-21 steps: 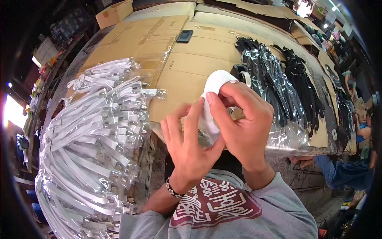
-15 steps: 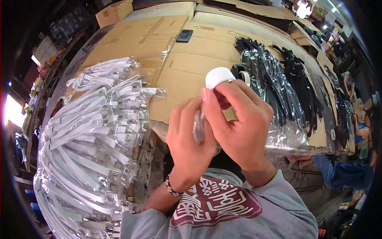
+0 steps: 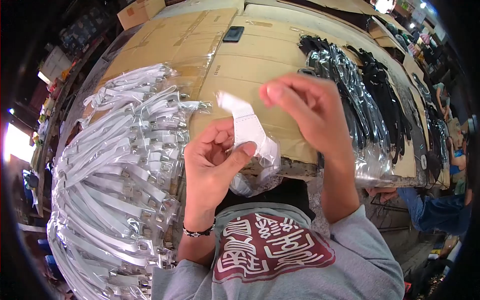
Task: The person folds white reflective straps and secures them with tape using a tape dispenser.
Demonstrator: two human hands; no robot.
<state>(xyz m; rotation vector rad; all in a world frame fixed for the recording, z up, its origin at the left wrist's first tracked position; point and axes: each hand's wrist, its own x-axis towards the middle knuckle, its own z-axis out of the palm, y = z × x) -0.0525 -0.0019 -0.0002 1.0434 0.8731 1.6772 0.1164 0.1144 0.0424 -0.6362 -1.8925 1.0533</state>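
My left hand (image 3: 212, 160) is closed round a folded white strap (image 3: 250, 131) with a stitched, wider piece. Its thumb presses on the front of that piece, and one loose end sticks up to the left. Clear plastic film (image 3: 270, 159) hangs about the strap below. To the right, apart from the strap, my right hand (image 3: 307, 107) is raised with bent fingers. Its thumb tip lies close to the index fingertip, somewhat blurred; anything between them is too small to make out.
Bagged white straps (image 3: 120, 160) with metal clips are heaped at left. Bagged black straps (image 3: 345, 95) lie at right. A phone (image 3: 233, 34) rests on the cardboard (image 3: 250, 62) covering the table. A person's blue-clad leg (image 3: 435, 212) is at far right.
My right hand has let go of the white strap and moved up and right. The strap, tightly rolled before, now stands partly unfolded in my left hand, which has shifted left.
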